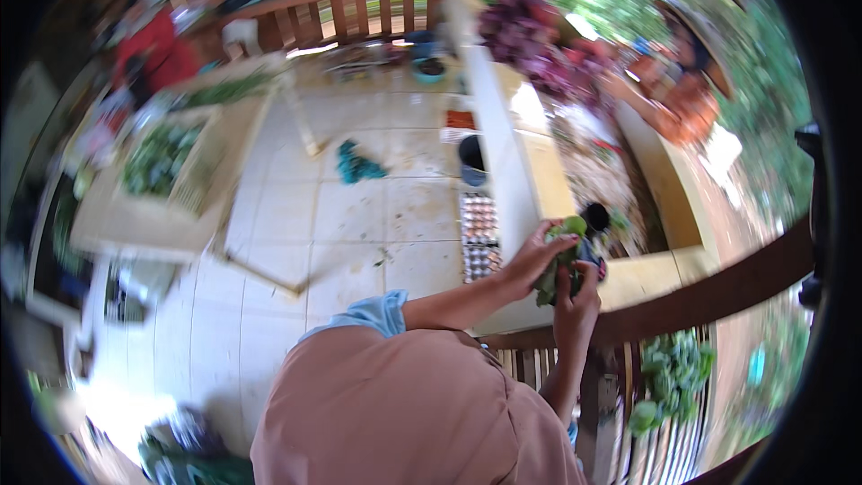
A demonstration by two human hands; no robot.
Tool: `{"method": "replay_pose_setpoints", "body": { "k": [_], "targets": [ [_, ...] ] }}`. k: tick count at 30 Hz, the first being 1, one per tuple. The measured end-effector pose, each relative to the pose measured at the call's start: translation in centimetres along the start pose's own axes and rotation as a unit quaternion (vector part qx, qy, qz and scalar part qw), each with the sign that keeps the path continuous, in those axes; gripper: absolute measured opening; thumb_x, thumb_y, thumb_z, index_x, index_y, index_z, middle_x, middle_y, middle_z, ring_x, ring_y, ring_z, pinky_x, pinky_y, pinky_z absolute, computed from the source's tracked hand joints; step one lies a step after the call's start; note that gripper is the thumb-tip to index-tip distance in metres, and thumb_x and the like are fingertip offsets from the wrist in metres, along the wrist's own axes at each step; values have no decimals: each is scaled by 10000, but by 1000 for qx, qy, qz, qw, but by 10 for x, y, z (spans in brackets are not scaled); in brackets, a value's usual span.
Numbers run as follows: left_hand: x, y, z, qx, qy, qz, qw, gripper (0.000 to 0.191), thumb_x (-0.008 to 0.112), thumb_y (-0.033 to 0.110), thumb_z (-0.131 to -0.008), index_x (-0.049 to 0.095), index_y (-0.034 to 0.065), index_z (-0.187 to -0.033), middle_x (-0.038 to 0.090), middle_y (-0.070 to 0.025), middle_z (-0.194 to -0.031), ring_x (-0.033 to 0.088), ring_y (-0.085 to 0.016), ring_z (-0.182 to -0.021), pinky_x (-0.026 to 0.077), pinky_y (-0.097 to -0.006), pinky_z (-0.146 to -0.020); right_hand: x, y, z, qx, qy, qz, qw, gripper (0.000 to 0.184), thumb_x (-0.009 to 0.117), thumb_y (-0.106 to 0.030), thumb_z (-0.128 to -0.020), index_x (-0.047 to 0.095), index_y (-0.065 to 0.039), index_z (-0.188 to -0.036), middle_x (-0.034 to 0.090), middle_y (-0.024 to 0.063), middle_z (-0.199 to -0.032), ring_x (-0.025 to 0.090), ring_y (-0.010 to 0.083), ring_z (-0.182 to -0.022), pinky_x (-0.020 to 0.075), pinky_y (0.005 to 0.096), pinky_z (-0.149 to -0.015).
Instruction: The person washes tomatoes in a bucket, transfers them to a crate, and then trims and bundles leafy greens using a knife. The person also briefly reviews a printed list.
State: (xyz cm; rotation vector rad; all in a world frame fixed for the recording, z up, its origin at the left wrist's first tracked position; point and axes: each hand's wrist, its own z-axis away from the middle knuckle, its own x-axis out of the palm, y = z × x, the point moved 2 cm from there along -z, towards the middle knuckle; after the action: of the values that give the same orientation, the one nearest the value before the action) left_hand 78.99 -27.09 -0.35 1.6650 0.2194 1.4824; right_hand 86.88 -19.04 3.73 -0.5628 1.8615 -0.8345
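Observation:
My left hand (pixel 535 259) holds a small bundle of green leafy vegetable (pixel 557 269) above the low wall's corner. A rounder, light green part (pixel 574 224) shows at the top of the bundle. Close below and to the right, my right hand (pixel 578 288) has its fingers and thumb on the lower part of the same bundle. The fingers partly cover the leaves, and the exact kind of vegetable cannot be told. A black cup-like container (pixel 596 217) and a dark object (pixel 592 256) are just beyond my hands.
Egg trays (pixel 479 219) and a dark bucket (pixel 473 158) stand along the low wall (pixel 502 121). Across it, a person in orange (pixel 680 108) reaches toward purple-red leafy produce (pixel 525 34). A table (pixel 114 225) with a crate of greens (pixel 161 158) is left; a teal cloth (pixel 357 163) lies on the floor.

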Motion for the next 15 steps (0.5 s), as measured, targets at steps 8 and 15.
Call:
{"method": "replay_pose_setpoints", "body": {
  "k": [8,15],
  "targets": [
    [-64,16,83,134,100,192,967,261,564,138,-870,445,87,-1096,582,-78,-955,584,-148,-870,485,-264,-741,73,-30,34,-116,-85,-158,977,133,611,-31,-795,505,-15,-872,565,80,-783,530,144,-691,443,273,-666],
    [-153,93,152,315,299,122,892,132,538,218,-851,540,85,-850,555,-39,-690,537,-125,-604,432,-245,-513,106,-50,53,-108,-242,-201,943,143,579,-64,-850,588,-10,-983,584,24,-833,515,84,-713,427,217,-647]
  ]
}}
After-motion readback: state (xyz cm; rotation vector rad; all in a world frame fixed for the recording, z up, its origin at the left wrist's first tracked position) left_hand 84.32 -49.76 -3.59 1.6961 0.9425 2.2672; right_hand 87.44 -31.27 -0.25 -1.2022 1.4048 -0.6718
